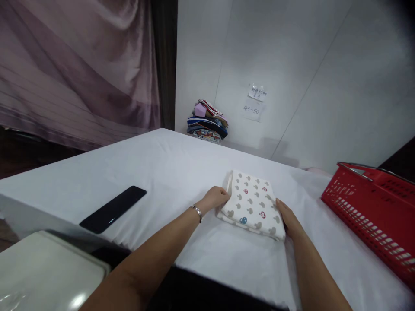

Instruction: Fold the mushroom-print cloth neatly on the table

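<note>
A folded white cloth point(251, 205) printed with grey, red and blue mushroom shapes lies on the white-covered table point(181, 164). At its left edge my left hand point(216, 198), with a silver bracelet at the wrist, has its fingers closed on the cloth's layers. My right hand point(287, 218) rests against the cloth's right edge; most of its fingers are hidden beside or under the fabric, so their grip cannot be made out.
A long black panel point(113, 209) lies on the table at the left. On the right is a red plastic basket point(372, 211). Folded clothes point(208, 123) are stacked beyond the far edge, near a wall with paper notes point(252, 109). A pale stool-like surface point(48, 272) is at the lower left.
</note>
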{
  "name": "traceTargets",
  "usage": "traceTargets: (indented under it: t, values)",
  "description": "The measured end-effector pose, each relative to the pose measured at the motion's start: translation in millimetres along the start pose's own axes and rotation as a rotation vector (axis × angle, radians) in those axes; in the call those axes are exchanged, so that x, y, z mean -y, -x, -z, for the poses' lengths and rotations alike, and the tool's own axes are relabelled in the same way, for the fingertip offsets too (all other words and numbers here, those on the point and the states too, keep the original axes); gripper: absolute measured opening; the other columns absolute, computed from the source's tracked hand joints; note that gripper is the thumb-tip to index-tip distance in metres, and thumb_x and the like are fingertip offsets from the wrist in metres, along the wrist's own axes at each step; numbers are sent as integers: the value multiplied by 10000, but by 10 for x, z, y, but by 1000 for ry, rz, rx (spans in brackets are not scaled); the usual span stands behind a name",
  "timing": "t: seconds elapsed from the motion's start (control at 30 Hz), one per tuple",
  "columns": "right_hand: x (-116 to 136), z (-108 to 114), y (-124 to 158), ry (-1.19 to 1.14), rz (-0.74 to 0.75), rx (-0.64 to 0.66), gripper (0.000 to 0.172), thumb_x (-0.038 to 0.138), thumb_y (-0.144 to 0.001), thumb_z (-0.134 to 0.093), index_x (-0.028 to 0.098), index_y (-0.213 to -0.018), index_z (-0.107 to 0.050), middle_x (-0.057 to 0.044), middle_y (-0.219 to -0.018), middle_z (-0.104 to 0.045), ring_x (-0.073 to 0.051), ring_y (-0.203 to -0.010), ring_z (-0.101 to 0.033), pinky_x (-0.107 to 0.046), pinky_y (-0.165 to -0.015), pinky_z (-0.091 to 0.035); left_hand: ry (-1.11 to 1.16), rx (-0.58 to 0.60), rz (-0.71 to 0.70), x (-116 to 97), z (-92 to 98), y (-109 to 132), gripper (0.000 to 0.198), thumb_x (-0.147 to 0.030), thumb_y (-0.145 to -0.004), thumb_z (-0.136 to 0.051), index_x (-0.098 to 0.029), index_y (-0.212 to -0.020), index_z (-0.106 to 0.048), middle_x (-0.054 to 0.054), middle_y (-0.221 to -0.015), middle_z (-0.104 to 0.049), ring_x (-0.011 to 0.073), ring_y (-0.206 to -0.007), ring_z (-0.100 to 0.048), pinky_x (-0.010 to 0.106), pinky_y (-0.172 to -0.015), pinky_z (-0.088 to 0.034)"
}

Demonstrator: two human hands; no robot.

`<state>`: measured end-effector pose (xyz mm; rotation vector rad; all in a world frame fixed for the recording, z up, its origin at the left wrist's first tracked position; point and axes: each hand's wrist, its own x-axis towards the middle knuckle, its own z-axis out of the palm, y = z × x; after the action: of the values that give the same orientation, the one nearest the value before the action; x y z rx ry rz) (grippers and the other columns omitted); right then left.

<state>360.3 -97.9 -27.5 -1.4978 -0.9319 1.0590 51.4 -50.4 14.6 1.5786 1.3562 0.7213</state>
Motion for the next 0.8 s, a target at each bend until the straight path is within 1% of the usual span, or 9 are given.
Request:
traceTargets:
  t: [0.07,0.13,0.2,0.27,0.4,0.5,0.57,0.67,0.8]
  values:
    - [-10,-8,11,-17,-16,16,506,488,-757,-614,207,-1175,-567,-70,-1075,-670,-233,-961,-634,-332,-773,-545,-114,-1,11,-56,3,18,192,-354,-635,-635,-164,-605,-625,15,-637,-627,138,-593,-537,226,-499,-338]
    - [-11,-20,11,-14,-36,-19,532,479,-741,-637,210,-1191,-553,-70,-1089,-664,-232,-958,-636,-327,-761,-550,-260,-5,26,-98,-3,42,227,-400,-656,-606,-176,-636,-633,27,-682,-651,158,-628,-569,232,-509,-349]
    - [-11,-30,3,1,-66,-75,576,468,-713,-670,214,-1212,-533,-70,-1102,-658,-229,-959,-636,-317,-747,-553,-368,-9,26,-117,-21,59,177,-357,-659,-589,-185,-648,-631,33,-713,-662,170,-651,-585,235,-512,-353]
    - [-14,-38,-9,3,-87,-95,594,462,-698,-686,215,-1215,-525,-71,-1104,-658,-224,-957,-637,-304,-737,-555,-413,-16,8,-112,-38,64,105,-287,-648,-574,-194,-649,-622,30,-731,-665,169,-658,-587,235,-510,-351]
    - [-25,-48,-10,-19,-80,-68,564,453,-702,-683,218,-1194,-540,-69,-1084,-667,-222,-929,-648,-305,-717,-562,-378,-51,3,-45,-24,57,75,-244,-644,-553,-193,-659,-606,21,-726,-662,160,-658,-588,229,-502,-344]
    - [2,-68,16,-1,-72,-81,549,438,-703,-684,214,-1186,-551,-66,-1062,-676,-220,-908,-655,-298,-705,-565,-339,-10,60,18,16,64,85,-250,-646,-551,-180,-657,-599,25,-691,-659,157,-637,-590,225,-487,-337]
    - [40,-88,38,8,-87,-86,544,435,-705,-680,208,-1184,-556,-67,-1039,-685,-217,-889,-660,-290,-697,-565,-322,12,65,42,31,63,89,-251,-645,-550,-181,-661,-602,23,-683,-660,154,-630,-592,223,-485,-335]
    - [91,-115,62,20,-112,-100,553,443,-699,-684,199,-1179,-561,-70,-1042,-683,-213,-888,-658,-282,-704,-561,-315,-10,38,27,18,13,110,-285,-649,-561,-191,-675,-613,20,-703,-669,157,-650,-599,223,-499,-340]
    - [99,-123,72,23,-107,-93,564,462,-693,-686,200,-1177,-563,-70,-1062,-675,-219,-912,-651,-295,-735,-554,-345,-47,33,-71,-47,-128,172,-352,-665,-579,-190,-692,-629,48,-714,-670,181,-662,-601,241,-527,-359]
